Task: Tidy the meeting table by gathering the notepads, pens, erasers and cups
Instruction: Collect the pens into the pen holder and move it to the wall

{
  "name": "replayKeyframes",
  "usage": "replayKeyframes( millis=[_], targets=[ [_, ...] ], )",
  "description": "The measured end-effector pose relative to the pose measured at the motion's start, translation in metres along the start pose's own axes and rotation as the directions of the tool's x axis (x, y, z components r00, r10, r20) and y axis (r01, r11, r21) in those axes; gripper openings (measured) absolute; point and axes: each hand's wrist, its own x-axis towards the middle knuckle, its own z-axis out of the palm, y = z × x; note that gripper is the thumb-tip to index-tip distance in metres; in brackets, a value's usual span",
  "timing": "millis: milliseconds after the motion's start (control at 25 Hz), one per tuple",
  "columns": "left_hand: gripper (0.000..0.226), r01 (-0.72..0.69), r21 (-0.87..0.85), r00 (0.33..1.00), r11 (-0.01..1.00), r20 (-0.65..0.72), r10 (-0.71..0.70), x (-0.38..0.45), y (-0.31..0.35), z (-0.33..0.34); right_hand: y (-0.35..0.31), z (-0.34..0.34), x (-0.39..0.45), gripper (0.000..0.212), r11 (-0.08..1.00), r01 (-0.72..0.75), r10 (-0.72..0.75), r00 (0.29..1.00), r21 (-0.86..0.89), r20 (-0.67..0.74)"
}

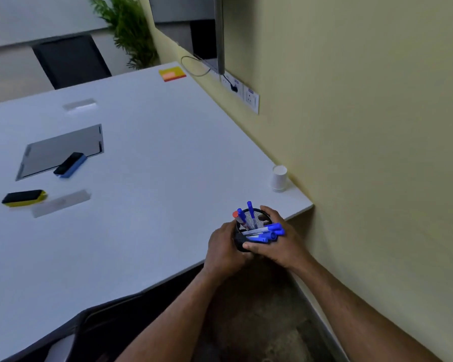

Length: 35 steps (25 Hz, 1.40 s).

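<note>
Head-camera view, looking down over a white meeting table (147, 158) set against a pale yellow wall (364, 126): two bare hands close around a black mesh pen holder (242, 237) at the table's near right corner. The left hand (224, 250) wraps the holder's left side, while the right hand (281, 242) cups its right side, fingers curled over the far rim and the thumb laid across the front. The right hand also pins a bunch of blue-capped pens (268, 232) lying across the holder's mouth, caps pointing right. More pens stand upright in the holder, two with blue caps (250, 211) and one with a red cap (236, 215).

A white paper cup (279, 178) sits upside down by the table's right edge, near the wall and apart from the hands. Across the table to the left, a blue-backed eraser (70, 165) rests on the edge of a grey inset panel (60, 150), and a yellow-backed eraser (24, 198) lies nearer the left edge. A stack of yellow, orange and pink sticky notepads (172, 73) lies at the far corner. Beyond it stand a black chair (71, 60) and a green plant (131, 32). Wall sockets (246, 96) sit beneath a wall-mounted screen (212, 32).
</note>
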Motion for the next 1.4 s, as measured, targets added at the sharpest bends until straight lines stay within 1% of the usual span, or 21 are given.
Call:
replayKeyframes(
  millis=[80, 240, 320, 360, 400, 480, 560, 680, 800, 880, 960, 1080, 1200, 1400],
  targets=[
    [0.062, 0.001, 0.025, 1.000, 1.000, -0.006, -0.001, 0.016, -0.004, -0.004, -0.002, 0.001, 0.018, 0.101, 1.000, 0.004, -0.004, 1.000, -0.009, -0.002],
    [0.066, 0.039, 0.019, 0.999, 0.999, 0.001, -0.039, 0.067, -0.013, -0.006, -0.002, 0.006, 0.074, 0.090, 0.999, 0.025, -0.026, 0.999, -0.027, -0.020],
    [0.067, 0.048, 0.030, 0.999, 0.998, 0.018, -0.049, 0.109, -0.029, -0.009, 0.000, 0.011, 0.119, 0.087, 0.999, 0.023, -0.025, 0.999, -0.039, -0.047],
    [0.071, 0.059, 0.058, 0.997, 0.997, 0.041, -0.061, 0.120, -0.035, -0.010, 0.001, 0.014, 0.131, 0.086, 0.999, 0.022, -0.025, 0.997, -0.045, -0.068],
    [0.079, 0.088, 0.104, 0.993, 0.991, 0.074, -0.096, 0.138, -0.043, -0.012, 0.001, 0.015, 0.150, 0.084, 0.998, 0.021, -0.025, 0.996, -0.056, -0.087],
    [0.100, 0.196, 0.282, 0.956, 0.939, 0.159, -0.247, 0.169, -0.066, -0.017, 0.002, 0.020, 0.186, 0.085, 0.997, -0.003, -0.005, 0.994, -0.071, -0.111],
    [0.105, 0.233, 0.409, 0.920, 0.882, 0.202, -0.336, 0.198, -0.093, -0.023, 0.003, 0.023, 0.222, 0.088, 0.997, -0.023, 0.012, 0.989, -0.071, -0.147],
    [0.106, 0.213, 0.479, 0.907, 0.852, 0.228, -0.355, 0.235, -0.128, -0.039, 0.009, 0.024, 0.271, 0.088, 0.999, -0.045, 0.039, 0.974, -0.019, -0.222],
    [0.109, 0.201, 0.546, 0.893, 0.814, 0.239, -0.381, 0.266, -0.153, -0.052, 0.016, 0.022, 0.315, 0.087, 0.998, -0.061, 0.053, 0.961, -0.021, -0.270],
    [0.115, 0.199, 0.571, 0.868, 0.796, 0.276, -0.414, 0.288, -0.166, -0.058, 0.021, 0.020, 0.347, 0.087, 0.997, -0.074, 0.065, 0.957, -0.022, -0.281],
    [0.121, 0.203, 0.607, 0.824, 0.769, 0.318, -0.468, 0.310, -0.177, -0.063, 0.023, 0.018, 0.384, 0.085, 0.997, -0.074, 0.067, 0.951, -0.012, -0.301],
    [0.127, 0.304, 0.607, 0.766, 0.734, 0.302, -0.567, 0.326, -0.192, -0.067, 0.026, 0.020, 0.436, 0.083, 0.998, -0.067, 0.055, 0.940, -0.023, -0.337],
    [0.134, 0.380, 0.579, 0.744, 0.721, 0.271, -0.611, 0.334, -0.201, -0.068, 0.026, 0.018, 0.492, 0.085, 0.995, -0.073, 0.046, 0.936, -0.064, -0.348],
    [0.137, 0.414, 0.569, 0.738, 0.711, 0.247, -0.628, 0.351, -0.205, -0.071, 0.030, 0.006, 0.573, 0.092, 0.987, -0.085, 0.031, 0.932, -0.136, -0.361]
  ],
)
